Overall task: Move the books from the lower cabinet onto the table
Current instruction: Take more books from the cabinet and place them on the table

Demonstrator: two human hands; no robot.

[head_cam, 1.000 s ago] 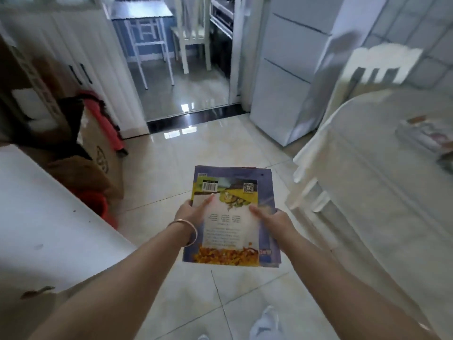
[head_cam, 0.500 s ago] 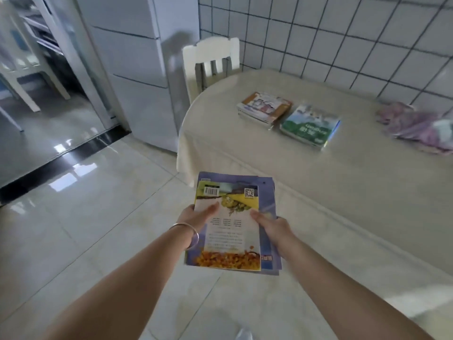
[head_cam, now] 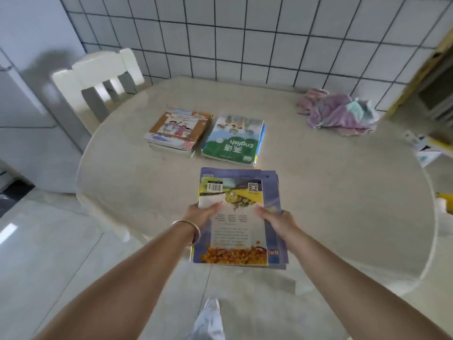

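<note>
Both hands [head_cam: 241,220] grip books [head_cam: 237,217] over table [head_cam: 343,192].

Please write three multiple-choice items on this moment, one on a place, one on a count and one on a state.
1. Where does the crumpled cloth lie?
A. at the table's far right, by the tiled wall
B. on the white chair
C. on the green book

2. How many stacks of books already lie on the table?
A. none
B. two
C. five

3. How is the stack of books with the barcode held?
A. by the left hand alone
B. it lies loose on the floor
C. by both hands, one at each side

Answers:
1 A: the cloth sits at the table's far right, near the wall.
2 B: the orange-covered stack and the green English stack lie side by side.
3 C: the left hand and the right hand grip its two long edges.
</note>
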